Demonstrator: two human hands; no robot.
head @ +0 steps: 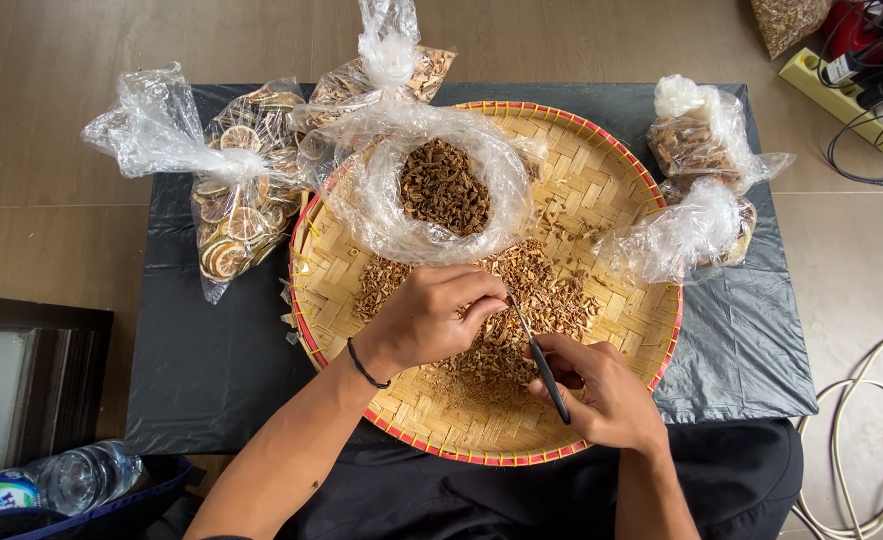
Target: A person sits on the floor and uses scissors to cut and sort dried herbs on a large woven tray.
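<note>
Centre frame: left hand pinches a small dried piece, likely light and brittle, so grip gently; right hand closed on black-handled scissors over woven tray.

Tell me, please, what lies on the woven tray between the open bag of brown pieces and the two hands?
In the head view, a loose heap of chopped brown bits covers the woven tray between the open bag and both hands.
</note>
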